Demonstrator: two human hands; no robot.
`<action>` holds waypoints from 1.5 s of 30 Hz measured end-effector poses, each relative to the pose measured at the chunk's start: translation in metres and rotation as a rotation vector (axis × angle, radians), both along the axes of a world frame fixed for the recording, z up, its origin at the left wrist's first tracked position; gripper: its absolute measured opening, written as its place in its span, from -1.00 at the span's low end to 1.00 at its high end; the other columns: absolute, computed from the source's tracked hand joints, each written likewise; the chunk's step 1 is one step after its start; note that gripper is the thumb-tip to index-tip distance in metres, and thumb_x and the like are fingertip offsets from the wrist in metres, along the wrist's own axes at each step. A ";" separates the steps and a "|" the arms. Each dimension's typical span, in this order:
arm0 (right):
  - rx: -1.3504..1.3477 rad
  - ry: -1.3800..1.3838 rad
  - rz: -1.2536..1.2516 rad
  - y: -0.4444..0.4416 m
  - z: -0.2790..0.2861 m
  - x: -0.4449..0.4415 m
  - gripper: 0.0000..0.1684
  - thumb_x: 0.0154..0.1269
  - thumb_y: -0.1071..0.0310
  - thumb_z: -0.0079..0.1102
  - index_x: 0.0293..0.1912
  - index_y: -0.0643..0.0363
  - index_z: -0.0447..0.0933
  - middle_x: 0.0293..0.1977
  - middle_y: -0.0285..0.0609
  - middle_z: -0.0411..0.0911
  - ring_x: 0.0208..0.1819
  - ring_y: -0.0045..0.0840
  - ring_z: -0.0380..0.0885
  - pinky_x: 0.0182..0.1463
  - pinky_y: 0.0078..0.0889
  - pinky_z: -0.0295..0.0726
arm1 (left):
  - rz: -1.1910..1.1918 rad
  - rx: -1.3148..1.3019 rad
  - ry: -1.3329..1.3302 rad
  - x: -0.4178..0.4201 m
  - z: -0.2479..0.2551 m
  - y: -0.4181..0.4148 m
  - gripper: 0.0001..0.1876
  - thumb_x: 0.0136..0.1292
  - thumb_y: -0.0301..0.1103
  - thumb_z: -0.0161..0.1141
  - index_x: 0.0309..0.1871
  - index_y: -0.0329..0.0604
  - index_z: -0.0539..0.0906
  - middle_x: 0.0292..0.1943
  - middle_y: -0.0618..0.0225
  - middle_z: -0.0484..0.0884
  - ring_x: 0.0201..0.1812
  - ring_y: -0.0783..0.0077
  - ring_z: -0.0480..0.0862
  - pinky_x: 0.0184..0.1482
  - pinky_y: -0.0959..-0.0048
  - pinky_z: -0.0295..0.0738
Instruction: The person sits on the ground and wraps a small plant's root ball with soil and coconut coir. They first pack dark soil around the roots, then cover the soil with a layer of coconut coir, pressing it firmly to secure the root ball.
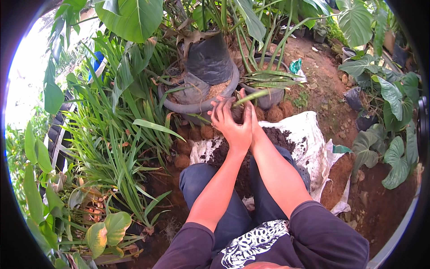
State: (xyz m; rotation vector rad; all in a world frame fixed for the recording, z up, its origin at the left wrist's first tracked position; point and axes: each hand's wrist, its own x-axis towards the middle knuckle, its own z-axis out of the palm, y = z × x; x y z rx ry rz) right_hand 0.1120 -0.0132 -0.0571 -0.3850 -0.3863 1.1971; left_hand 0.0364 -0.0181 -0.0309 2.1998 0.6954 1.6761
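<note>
My left hand [228, 116] and my right hand [250, 107] are cupped together around a dark, rounded clump [238, 113], which their fingers partly hide. A green leaf cutting [255, 95] sticks out of the clump towards the right. Dark soil lies on my fingers. Below the hands, dark soil [278, 136] is heaped on a white woven sack [310, 134] between and beyond my knees. Brown fibre balls [274, 114] sit in a row past the sack. More long green leaf cuttings [268, 79] lie across a grey pot [267, 97] just beyond my hands.
A large grey round planter [193, 108] with a black plastic bag [210, 60] stands ahead. Dense strappy plants [124, 161] crowd the left side. A sack of brown fibre [339, 178] rests at the right, near broad-leaved plants [396, 161]. Big leaves overhang the top.
</note>
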 end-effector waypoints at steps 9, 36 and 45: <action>0.377 0.083 0.428 -0.022 0.003 0.030 -0.07 0.49 -0.35 -0.08 0.36 0.38 0.37 0.30 0.17 0.46 0.35 0.03 0.42 0.47 0.12 0.34 | -0.116 0.256 0.219 -0.001 -0.004 -0.010 -0.52 0.10 -0.02 0.45 0.04 -0.06 0.71 0.15 0.29 0.61 0.31 0.12 0.46 0.37 -0.05 0.16; -0.255 -0.017 -0.044 -0.006 0.007 0.012 -0.58 0.55 0.01 0.01 0.03 0.13 0.64 -0.04 -0.21 0.70 0.06 -0.41 0.66 0.20 -0.23 0.61 | -0.473 -0.830 -0.409 0.015 -0.008 0.070 -0.55 0.59 -0.12 -0.02 0.06 -0.38 0.71 -0.14 0.23 0.76 -0.10 0.29 0.69 0.02 0.31 0.50; -0.163 0.006 -0.200 0.009 -0.004 -0.003 -0.60 0.56 0.24 0.03 0.21 0.25 0.56 0.07 -0.18 0.63 0.11 -0.47 0.58 0.25 -0.41 0.50 | -0.098 -0.366 -0.210 0.006 -0.005 0.026 -0.68 0.48 -0.34 0.09 0.14 -0.35 0.66 0.09 -0.08 0.68 0.13 -0.13 0.64 0.21 0.10 0.48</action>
